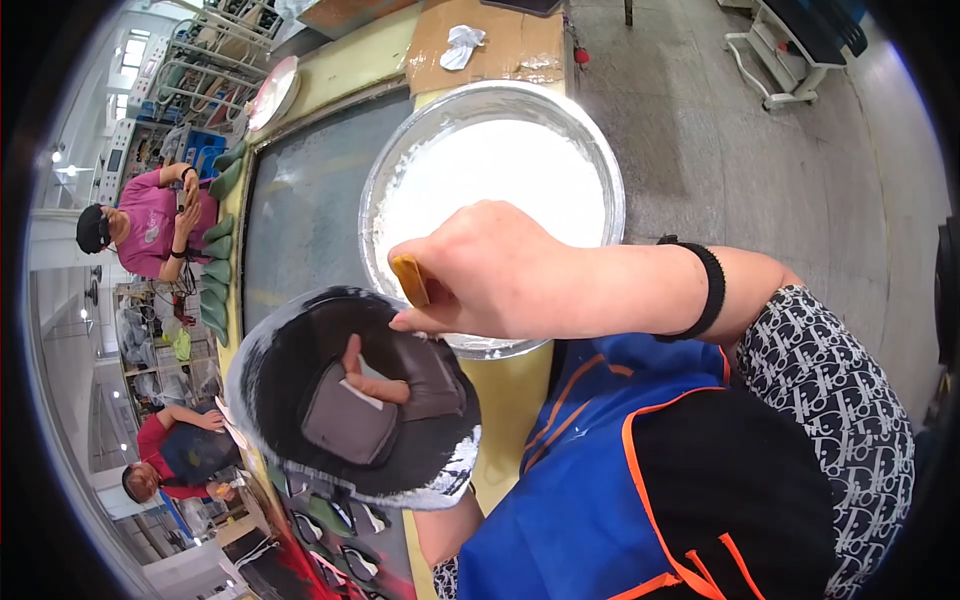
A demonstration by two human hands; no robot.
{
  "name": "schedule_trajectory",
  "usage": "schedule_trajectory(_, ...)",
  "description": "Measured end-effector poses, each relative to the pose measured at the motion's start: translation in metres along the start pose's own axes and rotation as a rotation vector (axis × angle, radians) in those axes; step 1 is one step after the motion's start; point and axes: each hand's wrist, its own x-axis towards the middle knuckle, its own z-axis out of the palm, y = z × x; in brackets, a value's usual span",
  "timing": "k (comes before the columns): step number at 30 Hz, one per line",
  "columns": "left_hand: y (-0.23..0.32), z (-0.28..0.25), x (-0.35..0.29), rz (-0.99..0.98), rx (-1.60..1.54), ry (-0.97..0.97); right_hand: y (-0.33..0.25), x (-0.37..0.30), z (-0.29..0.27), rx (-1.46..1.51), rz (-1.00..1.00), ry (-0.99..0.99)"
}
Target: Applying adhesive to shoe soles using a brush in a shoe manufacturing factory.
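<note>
A long worktable with pale yellow edges and an inset grey panel (310, 200) is running along the left side of the person, who is wearing a blue apron with orange trim (530, 510). A large, round, silver metal basin (598, 150) is standing at its near right side, holding a smooth white substance (480, 160). A black, deep, bowl-shaped vessel with white-smeared edges (285, 400) is tilting just beside the basin, lower and to the left, showing grey-brown flat pads (350, 415) inside. The right hand (480, 260) is reaching over the near part of the basin, its fingers closing round a narrow, flat, yellow-brown handle (410, 280), whose far end the hand is hiding. The left forearm is passing behind the vessel, and bare fingers of the left hand (380, 388) are showing among the pads; whether they are gripping anything, I cannot tell from this angle. Beyond the basin, a crumpled white cloth (462, 46) is lying on a brown cardboard sheet (540, 60).
</note>
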Motion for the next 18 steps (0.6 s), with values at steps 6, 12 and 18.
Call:
schedule_trajectory(6, -0.001, -0.001, 0.013, -0.657, -0.545, -0.062, -0.001, -0.010, -0.013, 0.275, 0.285, -0.213)
schedule_trajectory(12, 0.003, -0.005, 0.020, -0.799, -0.623, -0.098, 0.004, -0.011, -0.025, 0.636, 0.452, -0.407)
schedule_trajectory(18, 0.005, -0.006, 0.021, -0.874, -0.668, -0.108, 0.008, -0.020, -0.037, 1.000, 0.470, -0.266)
